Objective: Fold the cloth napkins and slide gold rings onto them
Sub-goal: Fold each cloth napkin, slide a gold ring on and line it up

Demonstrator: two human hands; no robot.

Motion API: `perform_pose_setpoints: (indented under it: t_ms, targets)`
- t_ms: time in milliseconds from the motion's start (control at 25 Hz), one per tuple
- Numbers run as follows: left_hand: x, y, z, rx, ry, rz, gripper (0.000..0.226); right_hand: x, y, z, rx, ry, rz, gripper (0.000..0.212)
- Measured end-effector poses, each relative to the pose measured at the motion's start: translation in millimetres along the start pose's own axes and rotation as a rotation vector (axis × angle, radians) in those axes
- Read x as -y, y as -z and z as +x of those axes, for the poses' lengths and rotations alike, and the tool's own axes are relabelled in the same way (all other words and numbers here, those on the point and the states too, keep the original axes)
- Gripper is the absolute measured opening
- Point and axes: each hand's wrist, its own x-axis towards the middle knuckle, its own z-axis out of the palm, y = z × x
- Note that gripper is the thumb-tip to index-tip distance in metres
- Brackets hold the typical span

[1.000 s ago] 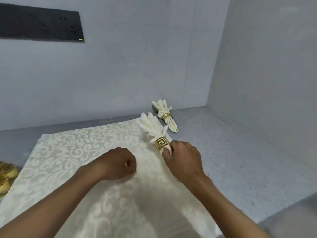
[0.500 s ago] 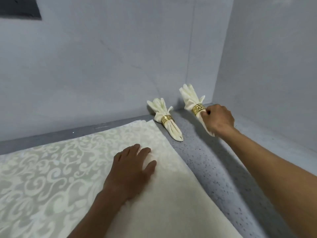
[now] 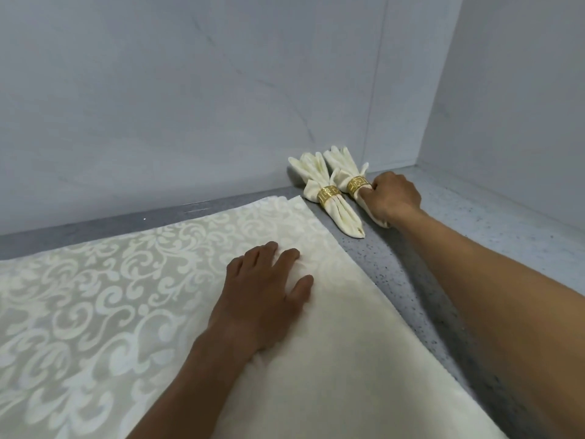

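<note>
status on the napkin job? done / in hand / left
Done: one ringed napkin lies by the back wall, gold ring on it. In hand: the right hand grips a second ringed napkin, set right beside the first. Left: the left hand rests flat on a flat cream cloth, unfolded, no ring on it. No spare rings in view.

Flat cloth point(image 3: 332, 359) spread on counter point(image 3: 506, 236), covering left and near part. 2 ringed napkins past cloth's far right corner, side by side, close to back wall point(image 3: 190, 106). Left napkin point(image 3: 343, 213) just beside right napkin point(image 3: 343, 167), fanned ends toward wall. Right hand point(image 3: 391, 198) grips right napkin below ring point(image 3: 357, 184). Left hand point(image 3: 266, 296) rests flat on cloth. Side wall point(image 3: 522, 90) right.
</note>
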Motion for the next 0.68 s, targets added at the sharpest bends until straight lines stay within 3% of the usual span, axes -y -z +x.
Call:
perform_pose_setpoints:
  t_ms: [160, 320, 440, 480, 600, 680]
  targets:
    - [-0.6, -1.0, -0.4, -0.003, -0.015, -0.016, 0.048, 0.8, 4.3, -17.5, -0.089, -0.023, 0.023, 0.06]
    - [-1.4, 2.0, 2.4, -0.052, -0.02, -0.054, 0.039, -1.0, 22.0, -95.7, -0.156, 0.144, 0.028, 0.045]
    - [-14.4, 23.7, -9.4, -0.22, -0.085, -0.044, 0.024, 9.7, 41.6, -187.7, -0.029, 0.342, 0.136, 0.04]
    - [-19.7, 38.4, -24.4, -0.208, -0.082, -0.072, 0.022, 11.6, 52.5, -220.8, 0.035, 0.422, 0.187, 0.038]
    - [-16.3, 79.5, -114.3, -0.051, -0.012, -0.245, 0.019, -1.1, 89.9, -309.2, 0.236, 0.777, 0.306, 0.025]
    - [-3.7, 96.5, -195.7, 0.056, -0.054, -0.357, 0.018, -18.9, 107.7, -353.6, 0.339, 0.969, 0.339, 0.015]
